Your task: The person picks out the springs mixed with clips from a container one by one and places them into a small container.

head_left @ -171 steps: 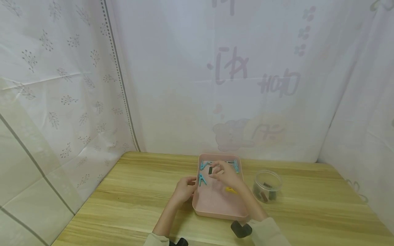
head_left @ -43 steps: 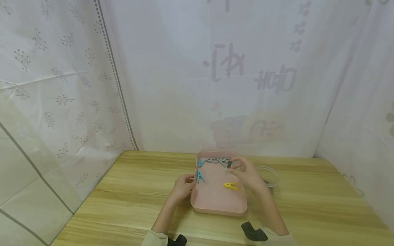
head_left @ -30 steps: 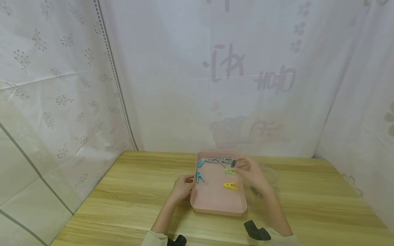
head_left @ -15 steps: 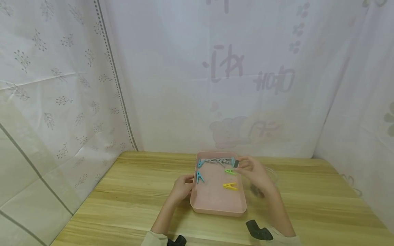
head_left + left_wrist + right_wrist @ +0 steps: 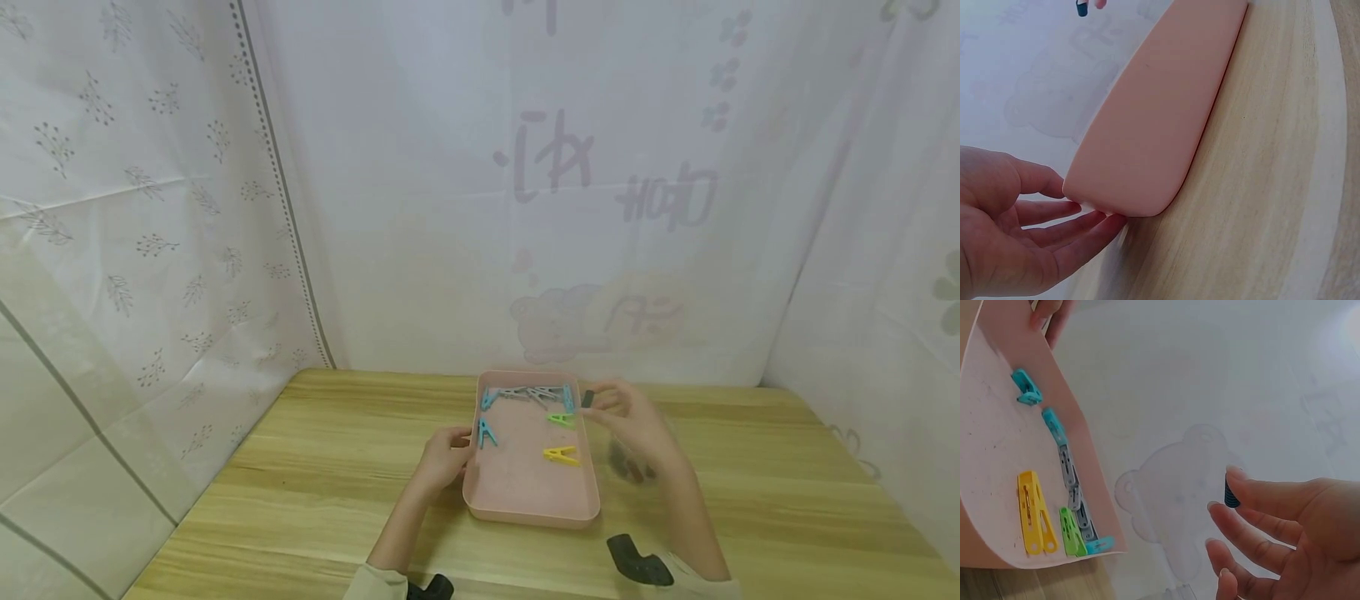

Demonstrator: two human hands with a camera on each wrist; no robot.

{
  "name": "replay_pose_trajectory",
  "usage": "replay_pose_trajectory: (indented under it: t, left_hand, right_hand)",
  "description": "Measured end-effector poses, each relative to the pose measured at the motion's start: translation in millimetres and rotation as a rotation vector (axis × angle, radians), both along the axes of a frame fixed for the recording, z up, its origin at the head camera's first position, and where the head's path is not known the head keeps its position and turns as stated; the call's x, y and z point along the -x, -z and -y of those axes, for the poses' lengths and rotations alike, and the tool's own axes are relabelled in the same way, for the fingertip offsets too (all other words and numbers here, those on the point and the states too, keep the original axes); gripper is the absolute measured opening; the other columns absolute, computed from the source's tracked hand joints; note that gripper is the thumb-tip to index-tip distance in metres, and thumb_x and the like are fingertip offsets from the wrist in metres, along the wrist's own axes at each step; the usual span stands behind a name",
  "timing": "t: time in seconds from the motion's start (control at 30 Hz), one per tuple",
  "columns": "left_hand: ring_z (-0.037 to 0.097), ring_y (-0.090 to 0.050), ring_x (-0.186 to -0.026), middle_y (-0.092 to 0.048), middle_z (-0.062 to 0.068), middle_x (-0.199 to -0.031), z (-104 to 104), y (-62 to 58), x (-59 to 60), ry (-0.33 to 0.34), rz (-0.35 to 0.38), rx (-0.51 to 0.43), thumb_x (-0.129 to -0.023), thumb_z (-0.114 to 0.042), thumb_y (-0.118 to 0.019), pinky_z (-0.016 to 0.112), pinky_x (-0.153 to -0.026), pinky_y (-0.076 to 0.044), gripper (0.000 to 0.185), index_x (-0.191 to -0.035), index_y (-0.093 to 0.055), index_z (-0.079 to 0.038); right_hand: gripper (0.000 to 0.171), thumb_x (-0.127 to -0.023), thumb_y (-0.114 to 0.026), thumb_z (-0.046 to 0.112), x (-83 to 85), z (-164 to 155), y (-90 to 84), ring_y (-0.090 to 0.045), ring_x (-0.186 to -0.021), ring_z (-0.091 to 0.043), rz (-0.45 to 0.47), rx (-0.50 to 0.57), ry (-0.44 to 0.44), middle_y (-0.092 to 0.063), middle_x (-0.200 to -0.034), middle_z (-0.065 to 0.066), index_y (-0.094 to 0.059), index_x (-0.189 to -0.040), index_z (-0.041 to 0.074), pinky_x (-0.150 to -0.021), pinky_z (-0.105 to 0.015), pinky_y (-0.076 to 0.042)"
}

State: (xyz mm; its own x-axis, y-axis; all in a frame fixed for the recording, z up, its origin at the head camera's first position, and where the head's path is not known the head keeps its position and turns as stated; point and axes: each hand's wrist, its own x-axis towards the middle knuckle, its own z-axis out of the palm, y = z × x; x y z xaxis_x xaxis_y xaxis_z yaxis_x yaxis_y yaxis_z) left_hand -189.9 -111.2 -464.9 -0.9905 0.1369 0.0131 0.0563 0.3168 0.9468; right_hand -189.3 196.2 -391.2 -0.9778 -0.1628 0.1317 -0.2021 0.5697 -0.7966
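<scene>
Dark clip (image 5: 587, 399) sits pinched between my right hand's (image 5: 628, 422) fingertips, raised just past the pink tray's (image 5: 529, 512) far right corner (pegs lie inside); my left hand (image 5: 444, 460), fingers relaxed, touches the tray's left wall.

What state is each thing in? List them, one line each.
pink tray: flat on the table, open-topped, pegs inside.
yellow peg: lying loose in the tray.
green peg: lying loose in the tray.
small dark piece: pinched, lifted.
right hand: pinches the piece.
left hand: fingers on the tray's side.
</scene>
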Motion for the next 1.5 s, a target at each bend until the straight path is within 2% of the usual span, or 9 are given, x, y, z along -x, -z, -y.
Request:
replay_pose_trajectory:
  t: [0.43,0.8,0.97,1.5]
  left_hand:
    - [0.04,-0.073,-0.103,-0.066,0.034,-0.124,1.0,0.0,1.0,-0.002,0.012,-0.003,-0.102,-0.004,-0.059,0.044,-0.081,-0.065,0.044,-0.141,-0.055,0.017]
    - [0.037,-0.072,-0.103,-0.064,0.036,-0.127,-0.4,0.2,0.9,-0.02,0.041,-0.017,-0.101,-0.002,-0.057,0.044,-0.083,-0.065,0.045,-0.141,-0.054,0.018]
    - [0.036,-0.072,-0.102,-0.065,0.035,-0.125,-0.5,0.2,1.2,-0.018,0.038,-0.022,-0.1,-0.001,-0.057,0.044,-0.082,-0.065,0.045,-0.14,-0.055,0.018]
    - [0.036,-0.073,-0.1,-0.067,0.034,-0.123,-0.4,0.9,1.7,-0.016,0.028,-0.021,-0.099,0.0,-0.057,0.043,-0.081,-0.065,0.044,-0.139,-0.056,0.017]
  right_hand:
    - [0.053,-0.104,-0.068,0.028,-1.0,-8.0,-3.1,-0.064,-0.119,-0.049,0.033,-0.018,0.024,-0.065,-0.132,-0.031,-0.052,-0.144,-0.002,-0.096,-0.066,-0.054]
    - [0.052,-0.104,-0.068,0.027,-2.8,-15.4,-4.0,-0.064,-0.119,-0.05,0.026,-0.033,0.018,-0.066,-0.13,-0.033,-0.053,-0.143,-0.004,-0.095,-0.064,-0.055]
    - [0.052,-0.104,-0.068,0.026,-3.2,-20.3,-3.7,-0.062,-0.121,-0.052,0.035,-0.022,0.018,-0.065,-0.13,-0.034,-0.051,-0.143,-0.005,-0.09,-0.056,-0.059]
    - [0.055,-0.104,-0.068,0.025,-5.4,-31.4,-2.2,-0.065,-0.116,-0.048,0.039,-0.026,0.026,-0.064,-0.131,-0.035,-0.049,-0.144,-0.007,-0.088,-0.054,-0.06]
